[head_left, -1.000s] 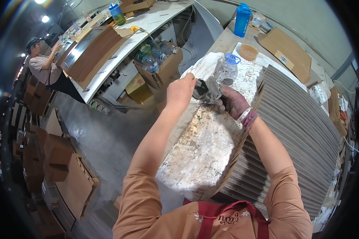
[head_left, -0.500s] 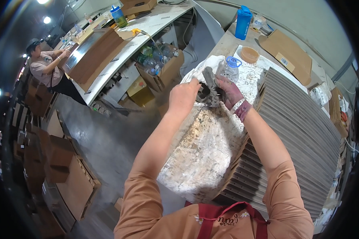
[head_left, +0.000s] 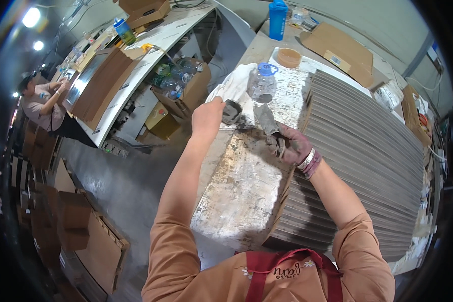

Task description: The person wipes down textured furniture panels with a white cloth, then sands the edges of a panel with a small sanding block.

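Two hands share the work at the counter (head_left: 231, 201): the left hand (head_left: 208, 121) has its fingers closed on the rim of a dark cup (head_left: 231, 112), while the right hand (head_left: 295, 146), in what looks like a purplish glove, grips a flat scraper (head_left: 266, 120) smeared with grey.

The step in hand appears to be working a grey, paste-like material with the blade, the cup serving as its holder; whether the blade is being loaded or cleaned, I cannot tell. As I judge it, the next move calls for a steady left grip on the cup and a controlled tilt of the right wrist, so that nothing drips off the blade.

The cup lies just to the right of the left hand's fingertips, in front of a white cloth (head_left: 237, 86); whether it rests on the counter or is slightly lifted is unclear. The scraper reaches up and leftward from the right hand, its blade near the cup but apart from it. Beyond the blade stands a clear bottle with a blue cap (head_left: 262, 85), and a broad row of ridged grey-brown strips (head_left: 367, 161) lies beside the right forearm.
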`<action>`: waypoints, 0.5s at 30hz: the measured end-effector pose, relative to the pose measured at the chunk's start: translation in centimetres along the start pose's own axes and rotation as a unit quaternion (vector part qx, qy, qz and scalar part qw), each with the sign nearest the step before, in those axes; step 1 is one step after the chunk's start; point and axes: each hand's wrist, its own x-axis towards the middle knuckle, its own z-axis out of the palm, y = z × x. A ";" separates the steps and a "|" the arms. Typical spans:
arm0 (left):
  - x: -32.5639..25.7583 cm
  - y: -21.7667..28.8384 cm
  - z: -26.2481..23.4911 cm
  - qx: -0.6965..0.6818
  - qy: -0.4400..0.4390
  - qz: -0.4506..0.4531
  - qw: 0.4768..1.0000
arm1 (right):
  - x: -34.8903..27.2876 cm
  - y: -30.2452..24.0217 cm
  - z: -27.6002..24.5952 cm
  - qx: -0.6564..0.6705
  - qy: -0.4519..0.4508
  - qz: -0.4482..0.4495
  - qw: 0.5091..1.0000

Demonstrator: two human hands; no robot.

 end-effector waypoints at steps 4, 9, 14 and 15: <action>-0.2 -0.2 0.3 0.020 0.036 0.050 0.998 | -0.8 0.2 0.6 0.072 -0.039 0.012 0.997; -0.4 1.4 -0.3 0.068 0.054 0.101 0.991 | -3.7 0.8 1.9 0.011 0.014 -0.049 0.999; -9.0 7.8 -1.9 -0.104 0.025 0.203 0.973 | -12.9 -0.2 3.4 -0.371 -0.017 -0.357 0.857; -11.6 9.5 -1.5 -0.122 -0.016 0.234 0.964 | -16.2 -1.3 4.7 -0.272 0.054 -0.291 0.916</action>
